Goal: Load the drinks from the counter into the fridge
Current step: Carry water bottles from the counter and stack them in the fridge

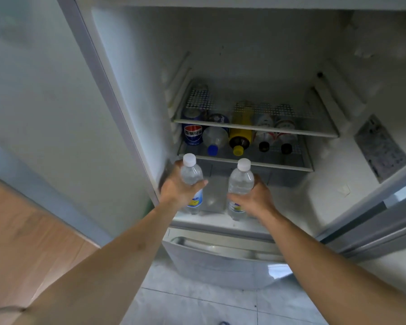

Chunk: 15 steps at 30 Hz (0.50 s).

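Left hand (177, 187) gripping one water bottle (192, 181), right hand (253, 195) gripping another (240, 184), fingers wrapping each. Both standing upright before the open fridge (131, 66); drinks lying on its lower shelf (244, 160).

I see dim, soft, even light with a bluish cast. Wide-angle distortion bends the edges. Everything looks slightly blurred, shelves murky.

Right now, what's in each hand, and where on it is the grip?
Left hand grips a clear water bottle around its middle; right hand grips a second clear water bottle around its lower body.
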Each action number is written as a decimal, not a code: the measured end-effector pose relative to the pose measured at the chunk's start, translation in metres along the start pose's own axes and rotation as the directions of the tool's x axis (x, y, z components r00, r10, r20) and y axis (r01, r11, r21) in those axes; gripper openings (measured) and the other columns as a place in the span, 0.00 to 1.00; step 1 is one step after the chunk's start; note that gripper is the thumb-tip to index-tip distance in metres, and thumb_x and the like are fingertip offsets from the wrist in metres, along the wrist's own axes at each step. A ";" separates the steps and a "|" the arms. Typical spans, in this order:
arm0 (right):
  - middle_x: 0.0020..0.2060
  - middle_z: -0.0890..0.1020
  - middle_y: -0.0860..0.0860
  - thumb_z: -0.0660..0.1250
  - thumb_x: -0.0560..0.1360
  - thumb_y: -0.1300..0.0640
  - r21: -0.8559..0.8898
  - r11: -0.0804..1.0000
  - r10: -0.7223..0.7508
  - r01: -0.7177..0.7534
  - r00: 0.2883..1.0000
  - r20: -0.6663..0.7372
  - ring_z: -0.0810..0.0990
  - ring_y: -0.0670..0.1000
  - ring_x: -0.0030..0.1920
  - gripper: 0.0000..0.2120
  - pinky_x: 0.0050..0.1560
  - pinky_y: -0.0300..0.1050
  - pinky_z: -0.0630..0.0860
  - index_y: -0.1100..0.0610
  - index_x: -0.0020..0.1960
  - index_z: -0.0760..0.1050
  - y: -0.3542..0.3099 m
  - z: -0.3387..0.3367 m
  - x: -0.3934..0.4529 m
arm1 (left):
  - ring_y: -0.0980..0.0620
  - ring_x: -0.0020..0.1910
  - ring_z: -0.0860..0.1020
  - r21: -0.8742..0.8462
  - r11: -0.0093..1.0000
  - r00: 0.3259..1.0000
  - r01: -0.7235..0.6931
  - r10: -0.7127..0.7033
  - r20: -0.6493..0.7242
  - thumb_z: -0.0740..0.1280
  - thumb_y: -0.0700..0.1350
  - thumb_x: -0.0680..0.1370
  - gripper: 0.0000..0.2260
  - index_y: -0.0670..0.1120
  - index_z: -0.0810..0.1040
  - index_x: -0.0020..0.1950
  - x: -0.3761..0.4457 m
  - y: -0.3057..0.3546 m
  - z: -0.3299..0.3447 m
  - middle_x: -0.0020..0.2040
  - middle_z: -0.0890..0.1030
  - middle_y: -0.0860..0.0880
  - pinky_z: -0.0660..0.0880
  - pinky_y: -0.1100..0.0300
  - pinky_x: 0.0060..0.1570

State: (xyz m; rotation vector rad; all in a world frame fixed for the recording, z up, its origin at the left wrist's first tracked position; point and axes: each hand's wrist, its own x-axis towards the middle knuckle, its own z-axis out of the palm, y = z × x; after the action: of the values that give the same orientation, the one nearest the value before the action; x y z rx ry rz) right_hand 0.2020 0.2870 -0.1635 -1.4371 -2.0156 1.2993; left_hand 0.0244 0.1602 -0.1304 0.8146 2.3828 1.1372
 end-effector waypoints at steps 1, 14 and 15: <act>0.52 0.81 0.45 0.81 0.59 0.44 -0.016 1.000 -0.001 0.001 1.000 0.004 0.81 0.51 0.53 0.35 0.54 0.50 0.79 0.44 0.61 0.69 -0.003 -0.002 -0.001 | 0.50 0.52 0.77 -0.001 1.000 1.000 -0.003 0.003 0.000 0.77 0.61 0.66 0.27 0.60 0.64 0.55 0.002 -0.001 -0.001 0.50 0.76 0.56 0.77 0.52 0.53; 0.38 0.82 0.52 0.55 0.65 0.21 -0.731 0.680 0.045 -0.051 0.999 -0.029 0.83 0.55 0.38 0.38 0.36 0.43 0.75 0.54 0.50 0.77 -0.086 -0.046 -0.012 | 0.53 0.30 0.77 0.631 0.732 0.946 -0.256 0.056 0.319 0.67 0.60 0.74 0.18 0.44 0.79 0.50 0.012 0.070 -0.039 0.34 0.78 0.51 0.66 0.63 0.26; 0.33 0.81 0.52 0.58 0.65 0.24 -0.696 0.711 0.121 -0.098 0.993 -0.016 0.83 0.54 0.32 0.34 0.32 0.42 0.77 0.55 0.45 0.76 -0.087 -0.050 -0.015 | 0.54 0.28 0.78 0.636 0.724 0.935 -0.267 0.035 0.353 0.66 0.57 0.76 0.17 0.44 0.79 0.50 0.010 0.071 -0.044 0.32 0.79 0.50 0.66 0.64 0.24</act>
State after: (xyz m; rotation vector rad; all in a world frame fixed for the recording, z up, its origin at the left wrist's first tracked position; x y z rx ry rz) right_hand 0.1950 0.2922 -0.0620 -1.8669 -2.6341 0.5752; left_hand 0.0165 0.1775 -0.0488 1.3291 2.4643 0.0907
